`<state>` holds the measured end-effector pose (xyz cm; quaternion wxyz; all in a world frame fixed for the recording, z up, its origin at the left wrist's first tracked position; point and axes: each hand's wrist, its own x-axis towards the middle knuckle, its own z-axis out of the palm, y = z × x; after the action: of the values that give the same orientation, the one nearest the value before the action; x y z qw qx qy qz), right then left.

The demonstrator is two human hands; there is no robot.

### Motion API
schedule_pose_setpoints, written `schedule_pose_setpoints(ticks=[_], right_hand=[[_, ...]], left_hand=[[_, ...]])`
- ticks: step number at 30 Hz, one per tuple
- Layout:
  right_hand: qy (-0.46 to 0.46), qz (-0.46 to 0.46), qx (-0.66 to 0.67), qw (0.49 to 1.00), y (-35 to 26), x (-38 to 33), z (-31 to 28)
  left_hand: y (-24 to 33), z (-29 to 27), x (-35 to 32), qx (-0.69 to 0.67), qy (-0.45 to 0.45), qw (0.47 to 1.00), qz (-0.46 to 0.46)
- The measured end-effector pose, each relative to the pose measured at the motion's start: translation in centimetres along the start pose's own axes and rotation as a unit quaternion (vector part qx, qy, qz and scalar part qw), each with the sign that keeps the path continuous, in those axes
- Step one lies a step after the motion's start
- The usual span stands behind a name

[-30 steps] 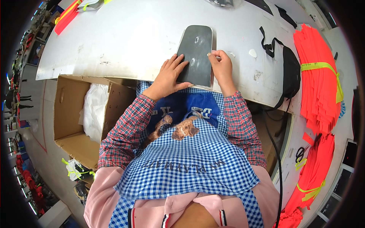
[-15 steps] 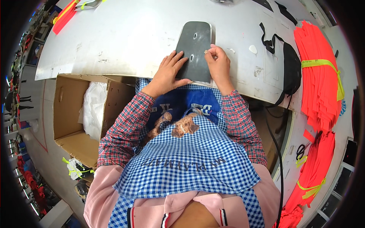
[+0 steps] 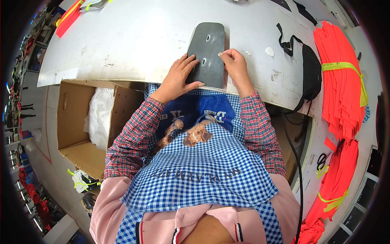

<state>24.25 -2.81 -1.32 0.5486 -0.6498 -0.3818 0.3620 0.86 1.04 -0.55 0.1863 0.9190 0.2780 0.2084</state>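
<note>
A dark grey flat panel (image 3: 212, 44) with a rounded far end and two small slots lies on the white table by its near edge. My left hand (image 3: 177, 78) rests along its left side, fingers stretched onto the surface and thumb near the bottom corner. At the panel's right edge is my right hand (image 3: 237, 70), thumb and index finger pinched together. Whatever sits between those fingertips is too small or hidden to name. Pale scuff marks show on the panel around the lower slot.
An open cardboard box (image 3: 83, 122) with white plastic inside stands at left, below the table. On the right are a black fabric piece with a strap (image 3: 311, 73), tied bundles of orange-red fabric (image 3: 341, 93) and scissors (image 3: 321, 161). A black cable (image 3: 298, 162) hangs beside my right arm.
My right hand has shifted slightly right and down along the panel's edge, still pinched. The panel has moved a touch to the left; my left hand stays almost in place.
</note>
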Motion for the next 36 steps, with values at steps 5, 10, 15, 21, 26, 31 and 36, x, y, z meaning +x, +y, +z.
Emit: schedule_pose_setpoints(ticks=[5,10,15,21,26,31,36], right_hand=[[-0.043,-0.031,-0.069,0.996,0.3,0.1,0.4],[-0.027,-0.053,-0.063,0.996,0.2,0.8,0.3],[-0.022,-0.049,-0.092,0.994,0.2,1.0,0.3],[-0.022,-0.052,-0.166,0.985,0.1,0.6,0.2],[-0.019,-0.057,-0.176,0.983,-0.1,0.5,0.3],[-0.027,-0.057,-0.174,0.983,-0.1,0.5,0.2],[-0.033,-0.055,-0.182,0.981,-0.4,0.3,0.3]], left_hand=[[0.0,-0.1,-0.1,-0.030,0.007,0.999,-0.021],[-0.1,-0.2,-0.2,-0.114,0.036,0.991,-0.052],[-0.2,-0.4,-0.1,-0.146,0.050,0.986,-0.056],[-0.1,-0.6,-0.8,-0.097,0.027,0.994,-0.042],[-0.4,-1.4,-2.1,-0.077,0.002,0.996,-0.049],[-0.6,-1.5,-2.4,-0.077,-0.015,0.996,-0.039],[-0.4,-1.4,-2.4,-0.057,-0.032,0.997,-0.040]])
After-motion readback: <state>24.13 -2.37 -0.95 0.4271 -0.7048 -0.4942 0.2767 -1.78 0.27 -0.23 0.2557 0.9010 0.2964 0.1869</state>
